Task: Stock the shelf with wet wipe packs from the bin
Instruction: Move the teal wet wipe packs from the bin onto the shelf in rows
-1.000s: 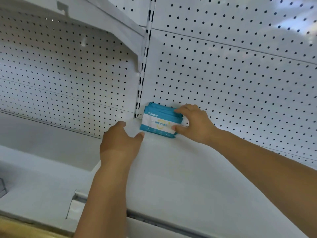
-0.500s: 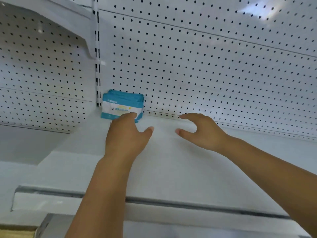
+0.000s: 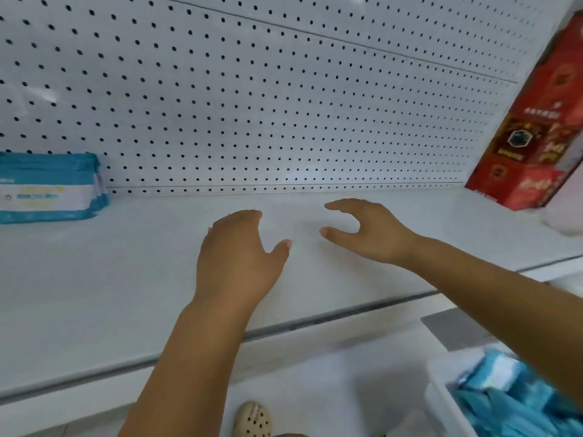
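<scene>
The right hand [image 3: 372, 231] has released the wet wipe packs [image 3: 47, 187]. It and the left hand [image 3: 239, 257] have withdrawn rightward along the shelf [image 3: 94, 279], empty, well apart from them.

I am looking at a white shelf [image 3: 126, 263], its white back panel [image 3: 284, 105] dotted with black holes, teal-and-white wipe packs [image 3: 47, 189], and a red, gold-printed box [image 3: 530, 149].

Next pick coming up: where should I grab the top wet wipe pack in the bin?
Probably from above: the white bin is open-topped, and the top wet wipe pack seems to lie label-up on the pile. Pinch across its two long edges with the right hand, whose forearm is over the bin. The view is blurred there.
</scene>
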{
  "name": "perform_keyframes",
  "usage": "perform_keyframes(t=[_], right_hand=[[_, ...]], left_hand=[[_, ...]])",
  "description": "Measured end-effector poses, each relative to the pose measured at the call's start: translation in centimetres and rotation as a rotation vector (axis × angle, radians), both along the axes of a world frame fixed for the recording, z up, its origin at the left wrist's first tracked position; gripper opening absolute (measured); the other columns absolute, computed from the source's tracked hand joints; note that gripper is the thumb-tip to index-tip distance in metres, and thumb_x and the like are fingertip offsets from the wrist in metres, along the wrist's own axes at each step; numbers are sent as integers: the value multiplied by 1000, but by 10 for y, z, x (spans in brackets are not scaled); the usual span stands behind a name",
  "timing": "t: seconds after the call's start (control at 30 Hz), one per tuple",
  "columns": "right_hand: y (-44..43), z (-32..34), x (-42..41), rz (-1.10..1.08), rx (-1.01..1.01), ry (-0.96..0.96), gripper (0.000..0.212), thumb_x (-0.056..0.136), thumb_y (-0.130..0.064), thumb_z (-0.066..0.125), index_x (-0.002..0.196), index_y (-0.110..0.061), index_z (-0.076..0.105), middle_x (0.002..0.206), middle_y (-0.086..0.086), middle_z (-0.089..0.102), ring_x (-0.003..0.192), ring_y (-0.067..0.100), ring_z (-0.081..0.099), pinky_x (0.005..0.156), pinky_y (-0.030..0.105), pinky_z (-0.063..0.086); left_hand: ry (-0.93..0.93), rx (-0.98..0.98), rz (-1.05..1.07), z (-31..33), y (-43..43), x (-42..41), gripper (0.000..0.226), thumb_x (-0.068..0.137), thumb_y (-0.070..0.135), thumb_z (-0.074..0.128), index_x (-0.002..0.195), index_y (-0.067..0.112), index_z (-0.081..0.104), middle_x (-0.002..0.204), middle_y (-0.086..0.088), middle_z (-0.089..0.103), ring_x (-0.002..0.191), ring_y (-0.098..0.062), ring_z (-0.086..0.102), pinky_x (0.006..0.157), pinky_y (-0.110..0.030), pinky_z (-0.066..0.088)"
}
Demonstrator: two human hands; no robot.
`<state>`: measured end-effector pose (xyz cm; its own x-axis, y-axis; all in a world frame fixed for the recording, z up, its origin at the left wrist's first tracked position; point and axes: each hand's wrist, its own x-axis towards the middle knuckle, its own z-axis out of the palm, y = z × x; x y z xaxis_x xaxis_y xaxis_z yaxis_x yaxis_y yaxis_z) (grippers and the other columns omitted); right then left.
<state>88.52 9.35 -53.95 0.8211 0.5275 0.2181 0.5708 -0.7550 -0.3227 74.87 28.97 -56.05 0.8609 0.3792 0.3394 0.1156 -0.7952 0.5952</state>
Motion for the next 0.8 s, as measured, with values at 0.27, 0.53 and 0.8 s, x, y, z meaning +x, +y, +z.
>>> perform_keyframes(t=[0.27,0.53,0.8], right_hand=[[-127,6,-34,-174,-101,-66,61,91,-57,61,144,-30,51,149,-10,49,137,11,43,112,21,28],[-224,-7,-93,-328,-124,-59,60,91,-55,62,144,-28,51,147,-10,52,136,8,43,111,18,26],[-300,-65,-149,-531,-139,125,57,89,-57,62,138,-29,57,139,-10,58,127,8,52,105,21,38]], left_hand=[[-53,84,-316,-10,-105,11,63,93,54,56,146,22,46,148,5,49,140,-15,38,109,-32,36],[-99,130,-608,-23,-181,-3,47,91,42,64,131,18,61,126,0,64,122,-20,54,95,-36,47],[75,253,-880,-65,-229,-13,53,95,52,53,141,26,49,140,10,52,130,-11,44,101,-30,40]])
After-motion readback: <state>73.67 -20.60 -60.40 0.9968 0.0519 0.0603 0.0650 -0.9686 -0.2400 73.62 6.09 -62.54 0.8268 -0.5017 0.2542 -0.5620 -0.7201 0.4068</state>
